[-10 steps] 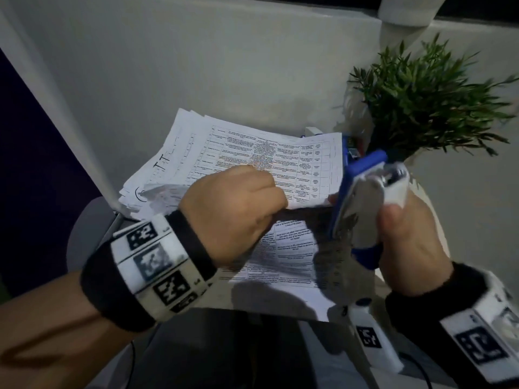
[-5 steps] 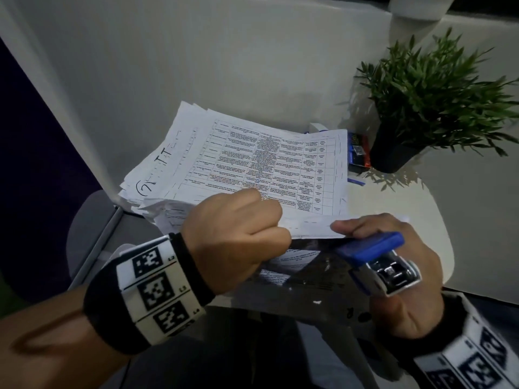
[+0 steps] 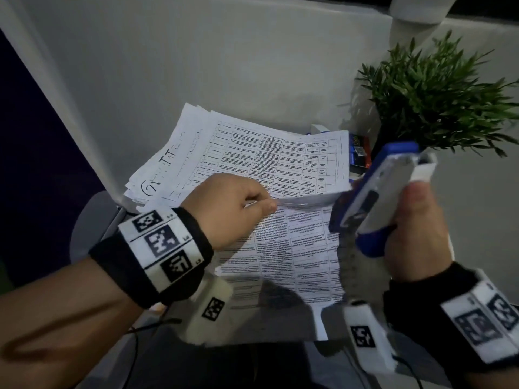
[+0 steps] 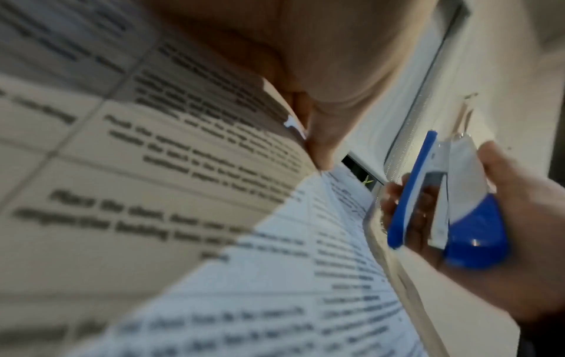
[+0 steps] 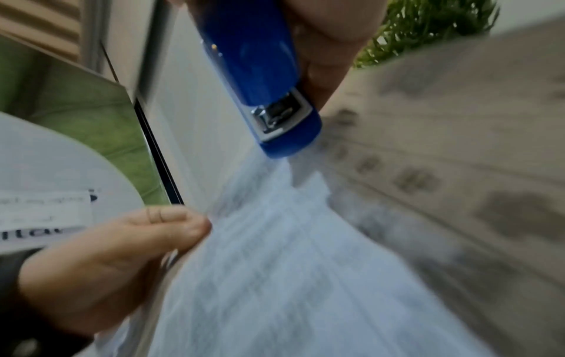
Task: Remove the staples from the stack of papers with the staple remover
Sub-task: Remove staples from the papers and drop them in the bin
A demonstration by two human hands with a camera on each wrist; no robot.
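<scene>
The left hand (image 3: pixel 233 206) pinches the upper edge of a white printed sheet of paper with a table of black text (image 3: pixel 297 248), thumb and fingers curled on that edge and lifting it off the rest. The sheet slopes down toward the person, partly shadowed. Behind it, a loose stack of white printed papers (image 3: pixel 252 155) lies fanned on the pale round tabletop (image 3: pixel 95 220), against the white wall panel (image 3: pixel 196 66); the bottom sheets carry handwritten marks. The right hand (image 3: pixel 415 228) grasps a blue and white plastic staple remover tool (image 3: pixel 384 192), fingers wrapped round its body, held tilted with its lower end touching or just beside the right edge of the lifted sheet; which one is unclear. Its metal mouth (image 5: pixel 279 113) shows in the right wrist view, just above the blurred paper. A green leafy potted plant (image 3: pixel 438 102) stands at the back right, with a small dark box (image 3: pixel 359 153) beside it.
</scene>
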